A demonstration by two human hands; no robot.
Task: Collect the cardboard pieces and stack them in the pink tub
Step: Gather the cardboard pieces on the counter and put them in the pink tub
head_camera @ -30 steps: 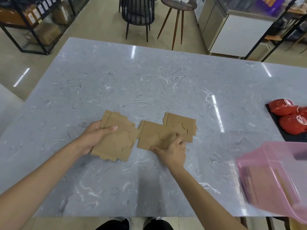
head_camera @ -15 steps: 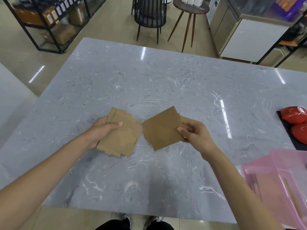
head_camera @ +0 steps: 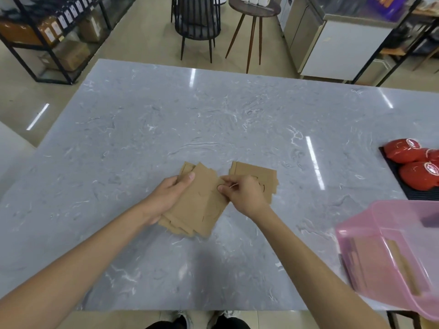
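A stack of brown cardboard pieces (head_camera: 198, 207) lies slanted at the middle of the grey marble table (head_camera: 213, 119). My left hand (head_camera: 169, 194) grips the stack's left edge, thumb on top. My right hand (head_camera: 242, 193) pinches the right edge of the top piece. Another cardboard piece (head_camera: 257, 173) lies flat on the table just behind my right hand. The pink tub (head_camera: 389, 252) stands at the table's near right corner, with cardboard dimly visible through its wall.
A black tray (head_camera: 403, 186) with red packets (head_camera: 418, 175) sits at the right edge. Beyond the table stand a black wire chair (head_camera: 197, 17), a round wooden stool (head_camera: 254, 10), shelving on the left and a white cabinet.
My right hand lifted a cardboard piece from the right-hand pile, carried it left and laid it on the stack in my left hand. One piece stays on the table.
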